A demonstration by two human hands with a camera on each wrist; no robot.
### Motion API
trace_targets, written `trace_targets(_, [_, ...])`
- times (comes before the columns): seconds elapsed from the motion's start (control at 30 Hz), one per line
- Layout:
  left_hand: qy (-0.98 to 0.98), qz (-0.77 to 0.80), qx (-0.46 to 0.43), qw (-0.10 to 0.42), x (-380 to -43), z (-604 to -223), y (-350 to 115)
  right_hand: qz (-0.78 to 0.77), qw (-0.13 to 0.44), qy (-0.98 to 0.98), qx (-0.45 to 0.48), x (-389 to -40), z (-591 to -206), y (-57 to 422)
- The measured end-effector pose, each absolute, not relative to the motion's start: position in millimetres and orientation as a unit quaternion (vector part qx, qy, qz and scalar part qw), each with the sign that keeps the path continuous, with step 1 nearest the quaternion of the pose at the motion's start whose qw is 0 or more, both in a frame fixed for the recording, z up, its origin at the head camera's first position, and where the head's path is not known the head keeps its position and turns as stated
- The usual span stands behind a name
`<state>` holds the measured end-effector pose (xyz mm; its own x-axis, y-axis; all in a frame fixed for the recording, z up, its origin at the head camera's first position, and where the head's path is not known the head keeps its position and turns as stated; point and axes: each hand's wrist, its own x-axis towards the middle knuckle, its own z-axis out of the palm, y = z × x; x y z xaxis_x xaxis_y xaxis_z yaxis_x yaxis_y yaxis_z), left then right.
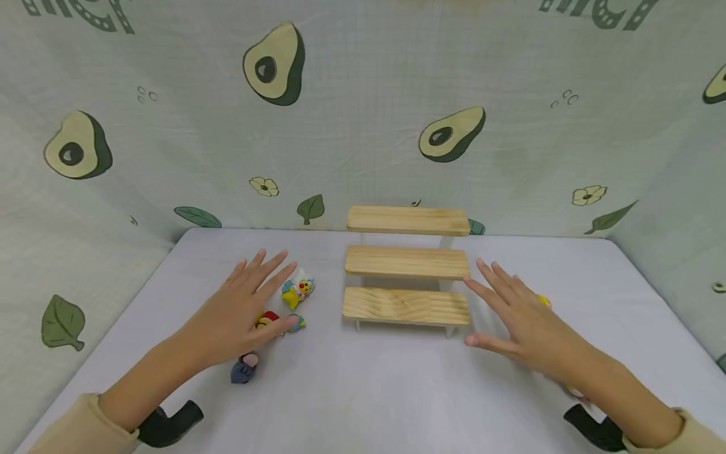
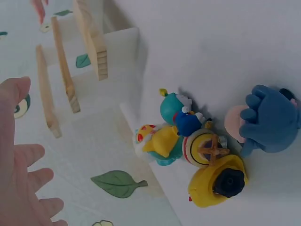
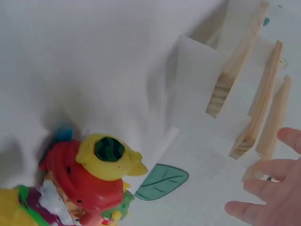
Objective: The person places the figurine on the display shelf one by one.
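Observation:
My left hand [image 1: 235, 318] hovers on the left with fingers spread, holding nothing. Beneath and beside it is a cluster of small toy figurines, one with a yellow star [image 1: 292, 295]. A blue-and-pink figurine [image 2: 270, 120] lies nearer the front, next to a yellow one with a black top [image 2: 218, 181]. My right hand [image 1: 524, 325], also spread and holding nothing, is just right of a three-step wooden display shelf [image 1: 405, 306]. Figurines partly hidden under the right arm include a red one [image 3: 89, 174] and a yellow one [image 3: 110, 155].
The shelf has white side supports and stands toward the back middle of the white table [image 1: 363, 391]. A pale cloth [image 1: 363, 126] printed with avocados and leaves hangs behind and at the sides. Black wrist mounts [image 1: 170, 425] sit below both forearms.

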<state>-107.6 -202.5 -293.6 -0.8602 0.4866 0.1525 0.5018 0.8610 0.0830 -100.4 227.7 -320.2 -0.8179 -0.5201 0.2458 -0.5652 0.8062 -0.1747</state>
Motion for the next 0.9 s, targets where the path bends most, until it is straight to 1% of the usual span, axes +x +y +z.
trace_targets(0.2, [-0.967, -0.073, -0.235, 0.066, -104, -298, -219, 0.164, 0.05, -0.954, 0.246, -97, -322, 222])
trace_targets(0.53, [-0.978, -0.091, -0.183, 0.053, -94, -312, -238, 0.21, 0.007, -0.958, 0.196, -93, -331, 213])
trace_targets(0.63, [-0.98, -0.102, -0.163, 0.05, -90, -317, -245, 0.216, 0.005, -0.957, 0.193, -94, -335, 210])
trace_targets(0.9, [-0.982, -0.152, -0.113, 0.016, -78, -333, -260, 0.251, 0.011, -0.95, 0.183, -99, -345, 203])
